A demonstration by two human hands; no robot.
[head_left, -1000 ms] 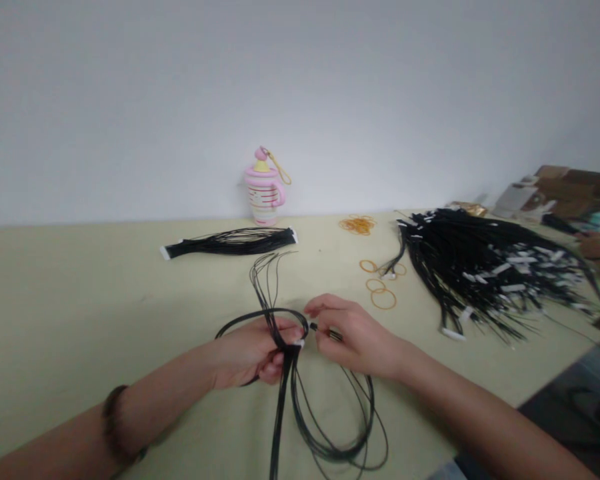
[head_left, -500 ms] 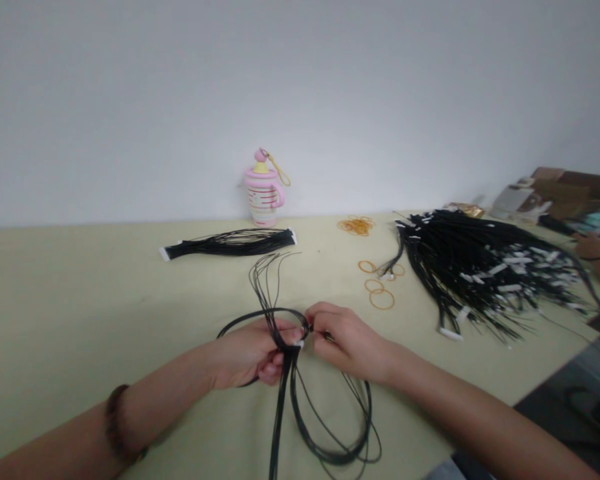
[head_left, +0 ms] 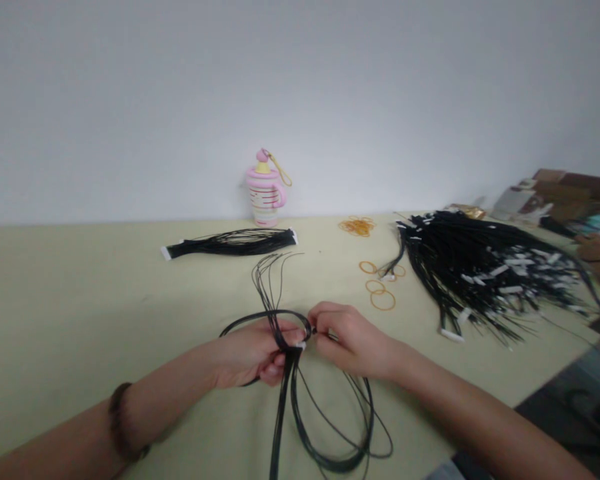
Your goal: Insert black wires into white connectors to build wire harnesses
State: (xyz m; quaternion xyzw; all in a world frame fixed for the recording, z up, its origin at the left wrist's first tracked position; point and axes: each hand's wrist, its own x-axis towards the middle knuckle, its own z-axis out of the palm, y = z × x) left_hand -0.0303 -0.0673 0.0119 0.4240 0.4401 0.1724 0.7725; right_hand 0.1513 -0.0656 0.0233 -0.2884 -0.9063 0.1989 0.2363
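Your thin black wires (head_left: 281,427) have a smooth, faintly glossy plastic sheath, and the white connectors (head_left: 453,335) on their ends look like matt plastic. The rubber bands (head_left: 383,300) are smooth amber rubber. The pink-striped cup (head_left: 265,193) looks like glossy plastic, your bracelet (head_left: 120,421) like dark polished wooden beads. The pale table covering (head_left: 80,307) is matt, either cloth or paper.

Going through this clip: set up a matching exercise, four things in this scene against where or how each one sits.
Things:
1. Pink-striped cup-shaped bottle
2. Orange rubber bands
3. Slim bundle of black wires with white ends
4. Person's left hand

Places or states:
A. Clasping looped black wires
B. Lying straight, in front of the bottle
C. Standing on the beige table by the white wall
D. Lying between the slim bundle and the large black wire heap

Pairs: 1-C, 2-D, 3-B, 4-A
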